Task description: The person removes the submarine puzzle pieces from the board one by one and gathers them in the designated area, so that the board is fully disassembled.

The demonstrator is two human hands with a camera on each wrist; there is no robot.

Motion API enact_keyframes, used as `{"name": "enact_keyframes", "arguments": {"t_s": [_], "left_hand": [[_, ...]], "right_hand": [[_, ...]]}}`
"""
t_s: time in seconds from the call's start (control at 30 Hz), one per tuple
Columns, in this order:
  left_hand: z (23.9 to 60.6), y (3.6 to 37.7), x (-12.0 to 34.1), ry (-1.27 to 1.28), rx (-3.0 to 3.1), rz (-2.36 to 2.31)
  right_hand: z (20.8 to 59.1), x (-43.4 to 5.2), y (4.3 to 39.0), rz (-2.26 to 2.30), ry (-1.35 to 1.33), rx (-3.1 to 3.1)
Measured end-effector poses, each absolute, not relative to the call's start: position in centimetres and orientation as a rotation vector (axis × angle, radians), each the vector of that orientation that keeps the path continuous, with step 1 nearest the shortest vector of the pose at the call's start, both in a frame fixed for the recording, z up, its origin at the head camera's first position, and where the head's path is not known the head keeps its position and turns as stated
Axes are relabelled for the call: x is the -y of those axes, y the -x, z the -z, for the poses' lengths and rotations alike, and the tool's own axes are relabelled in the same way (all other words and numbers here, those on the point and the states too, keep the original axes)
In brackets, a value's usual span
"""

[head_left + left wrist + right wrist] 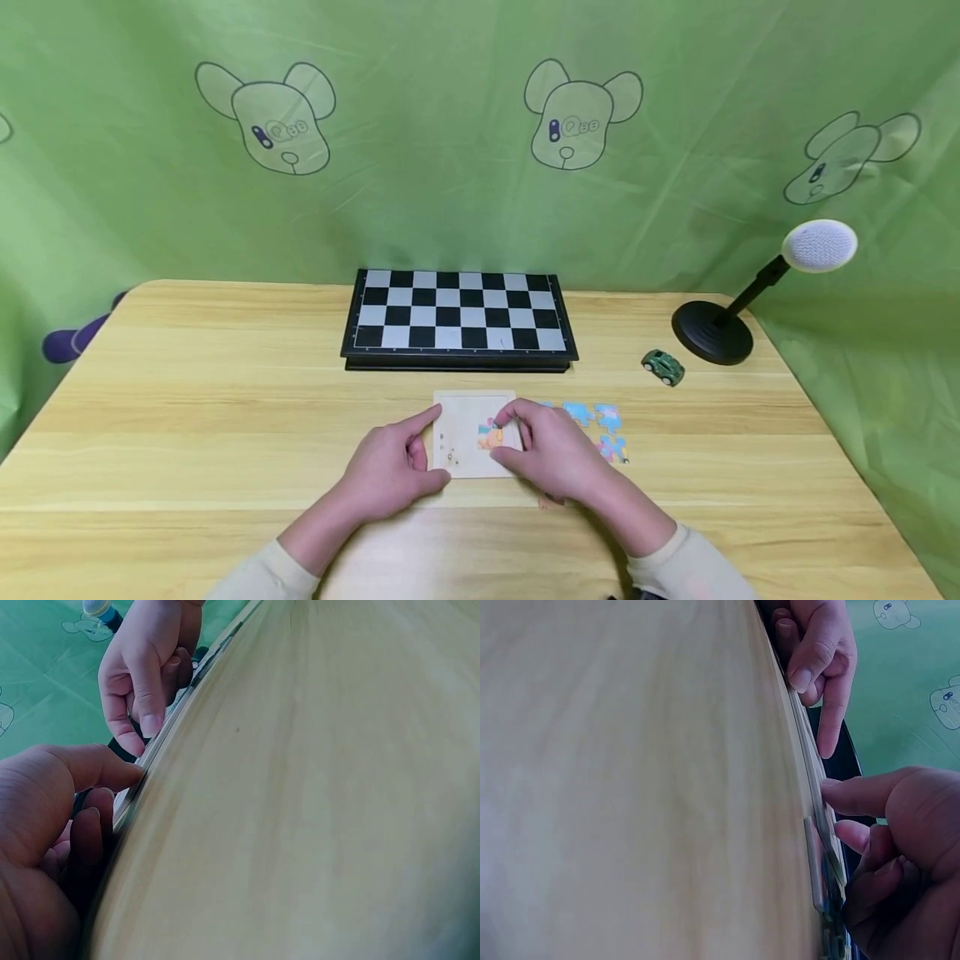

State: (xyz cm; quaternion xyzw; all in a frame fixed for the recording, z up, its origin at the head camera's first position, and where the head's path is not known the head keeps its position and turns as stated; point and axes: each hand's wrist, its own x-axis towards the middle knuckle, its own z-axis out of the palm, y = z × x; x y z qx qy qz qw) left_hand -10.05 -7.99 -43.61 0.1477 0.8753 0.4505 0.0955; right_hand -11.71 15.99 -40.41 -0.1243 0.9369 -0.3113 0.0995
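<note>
A pale wooden puzzle tray (461,412) lies flat on the table, with small printed marks at its lower left. My left hand (390,471) holds the tray's left side, index fingertip at the upper part of the edge and thumb at the lower corner. Inside the tray, right of its middle, is a colourful jigsaw piece (489,437) with orange, teal and pink print. My right hand (551,450) pinches it between thumb and index finger. Loose blue jigsaw pieces (608,417) lie to the right, partly hidden by that hand; another piece (551,502) shows below the wrist.
Behind the tray sits a black-and-white chessboard (460,317). A small green toy car (663,367) is at the right, near a round black stand base (712,333) with a white-headed microphone (819,246). Green printed cloth (435,167) hangs behind the wooden table (187,400).
</note>
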Motion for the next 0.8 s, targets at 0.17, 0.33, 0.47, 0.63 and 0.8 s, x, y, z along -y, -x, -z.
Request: {"name": "enact_keyframes", "arguments": {"t_s": [0.17, 0.33, 0.47, 0.63, 0.8], "left_hand": [[43.6, 10.1, 8.0, -0.442, -2.598, -1.337], [43.6, 10.0, 8.0, -0.440, -2.596, -1.335], [43.6, 10.0, 8.0, -0.437, -2.595, -1.333], [43.6, 10.0, 8.0, -0.436, -2.595, -1.329], [43.5, 10.0, 7.9, -0.434, -2.594, -1.331]], "right_hand": [[40.6, -16.0, 11.8, 0.874, 0.428, -2.774], [40.7, -16.2, 11.9, 0.842, 0.518, -2.770], [40.5, -16.2, 11.7, 0.864, 0.528, -2.748], [39.9, -16.5, 11.4, 0.927, 0.520, -2.731], [39.8, -17.4, 11.2, 1.009, 0.538, -2.696]]}}
